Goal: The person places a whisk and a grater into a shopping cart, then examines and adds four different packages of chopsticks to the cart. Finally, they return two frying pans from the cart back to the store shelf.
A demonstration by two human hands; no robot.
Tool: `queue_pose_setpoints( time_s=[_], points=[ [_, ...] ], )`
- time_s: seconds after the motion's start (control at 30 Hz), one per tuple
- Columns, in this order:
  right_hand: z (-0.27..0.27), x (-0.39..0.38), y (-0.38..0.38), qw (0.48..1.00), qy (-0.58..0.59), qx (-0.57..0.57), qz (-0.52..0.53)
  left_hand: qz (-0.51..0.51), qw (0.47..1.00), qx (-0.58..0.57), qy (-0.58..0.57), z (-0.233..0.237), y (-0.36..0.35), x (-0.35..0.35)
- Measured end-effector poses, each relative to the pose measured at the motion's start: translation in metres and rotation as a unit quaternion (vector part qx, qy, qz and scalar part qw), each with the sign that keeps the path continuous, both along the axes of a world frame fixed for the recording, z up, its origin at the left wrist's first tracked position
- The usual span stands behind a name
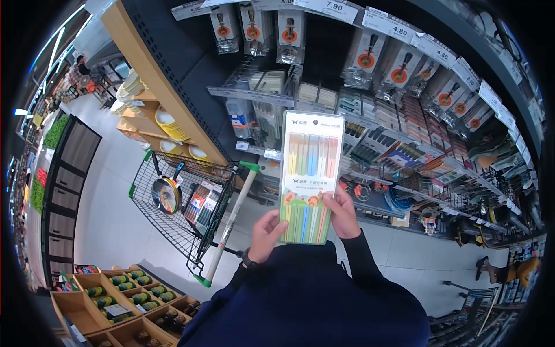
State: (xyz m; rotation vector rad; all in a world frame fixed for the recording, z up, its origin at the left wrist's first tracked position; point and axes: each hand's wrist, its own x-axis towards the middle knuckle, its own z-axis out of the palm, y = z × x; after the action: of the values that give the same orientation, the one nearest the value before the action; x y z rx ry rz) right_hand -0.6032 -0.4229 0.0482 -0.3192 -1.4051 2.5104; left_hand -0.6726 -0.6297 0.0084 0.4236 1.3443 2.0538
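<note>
A tall package of colourful chopsticks (313,156) is held upright in front of my body, with a white upper card and a green lower part. My left hand (266,236) grips its lower left edge, thumb on the front. On the lower right side, my right hand (342,215) holds the same package with its thumb across the front. The fingers behind the package are hidden. To the left stands a shopping cart (173,222) holding a frying pan (166,195) and a packaged set (202,203) with a red and white label.
Shelves with hanging packaged utensils (399,66) and price tags rise ahead. Bowls (167,124) sit on a wooden shelf at the left. A wooden bin of jars (81,309) is at the lower left. Another cart (477,306) and a person's leg (491,272) show at the right.
</note>
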Motion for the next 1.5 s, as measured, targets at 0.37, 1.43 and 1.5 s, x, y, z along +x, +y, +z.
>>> queue_pose_setpoints(
  time_s=[0.37,1.43,1.5],
  points=[
    [-0.002,-0.001,0.006,1.0,0.001,-0.014,-0.027,0.001,1.0,0.001,0.008,-0.002,0.005,0.002],
    [0.004,-0.023,0.015,0.998,-0.014,0.008,-0.057,-0.036,0.999,-0.033,0.001,-0.01,0.01,-0.029],
    [0.003,-0.025,0.02,0.999,-0.02,0.017,-0.044,-0.029,0.999,-0.03,0.0,-0.008,0.017,-0.029]
  ],
)
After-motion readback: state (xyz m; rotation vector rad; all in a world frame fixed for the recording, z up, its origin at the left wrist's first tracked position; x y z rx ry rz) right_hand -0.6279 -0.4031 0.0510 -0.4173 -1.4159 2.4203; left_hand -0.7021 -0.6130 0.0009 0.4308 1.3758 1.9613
